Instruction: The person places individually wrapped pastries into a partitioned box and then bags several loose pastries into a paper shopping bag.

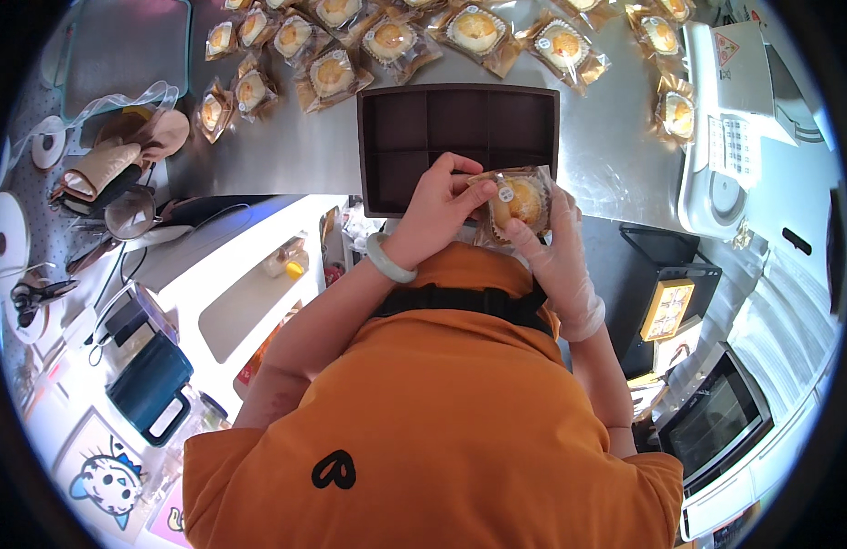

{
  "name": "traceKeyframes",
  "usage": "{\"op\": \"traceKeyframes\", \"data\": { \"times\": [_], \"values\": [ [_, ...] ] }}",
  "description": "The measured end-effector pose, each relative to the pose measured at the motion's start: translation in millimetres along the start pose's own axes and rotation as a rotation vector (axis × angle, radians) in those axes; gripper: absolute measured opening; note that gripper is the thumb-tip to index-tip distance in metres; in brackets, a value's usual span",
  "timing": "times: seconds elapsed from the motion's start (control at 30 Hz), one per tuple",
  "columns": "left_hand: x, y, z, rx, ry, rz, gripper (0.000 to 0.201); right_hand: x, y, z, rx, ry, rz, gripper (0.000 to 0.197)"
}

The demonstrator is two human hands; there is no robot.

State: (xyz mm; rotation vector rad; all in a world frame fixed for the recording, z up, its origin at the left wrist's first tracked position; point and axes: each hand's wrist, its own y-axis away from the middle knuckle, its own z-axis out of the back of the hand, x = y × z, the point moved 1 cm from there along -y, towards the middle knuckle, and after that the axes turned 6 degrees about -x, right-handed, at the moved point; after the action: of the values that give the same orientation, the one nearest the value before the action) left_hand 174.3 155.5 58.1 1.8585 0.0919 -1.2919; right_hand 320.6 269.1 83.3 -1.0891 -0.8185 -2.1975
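Note:
A golden round pastry in a clear wrapper (522,198) is held up between my two hands, over the near right corner of a dark brown box (485,117). My bare left hand (441,203), with a pale bangle at the wrist, pinches the wrapper's left side. On the other side, my right hand (561,247) in a clear plastic glove grips the pastry with its thumb across the front. The box's divided compartments show no contents where I can see them; its near right part is hidden by my hands.
Several wrapped pastries (475,30) lie along the far side of the steel worktop (277,151). A white machine (721,183) stands at the right end. Brown oven mitts (103,169) lie at the left. Below right is a microwave (716,416); a dark blue mug (153,384) stands lower left.

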Motion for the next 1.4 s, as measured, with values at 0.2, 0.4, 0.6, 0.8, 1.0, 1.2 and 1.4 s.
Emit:
{"op": "traceKeyframes", "data": {
  "times": [0.2, 0.4, 0.6, 0.8, 1.0, 1.2, 1.4],
  "values": [
    [5, -16, -7, -0.057, -0.231, -0.102, 0.03, -4, -8, 1, 0.086, -0.106, -0.165, 0.071],
    [17, -15, -10, -0.212, -0.225, -0.185, 0.041, -23, -10, -1, 0.095, -0.06, -0.106, 0.077],
    [15, -12, -10, -0.093, -0.166, -0.062, 0.054, -25, -17, 5, 0.156, -0.101, -0.129, 0.084],
    [17, -3, -17, -0.03, -0.331, -0.156, 0.089, -13, -26, 9, 0.195, 0.131, -0.127, 0.082],
    [2, -8, -22, -0.001, -0.664, -0.338, 0.096, -34, -28, 0, 0.137, 0.228, -0.086, 0.084],
    [2, -7, -28, 0.029, -0.834, -0.3, 0.095, -21, -27, 1, 0.094, 0.091, -0.207, 0.077],
    [-4, -8, -34, 0.043, -0.723, -0.374, 0.094, -25, -30, 5, 0.081, 0.199, -0.135, 0.077]
  ]
}}
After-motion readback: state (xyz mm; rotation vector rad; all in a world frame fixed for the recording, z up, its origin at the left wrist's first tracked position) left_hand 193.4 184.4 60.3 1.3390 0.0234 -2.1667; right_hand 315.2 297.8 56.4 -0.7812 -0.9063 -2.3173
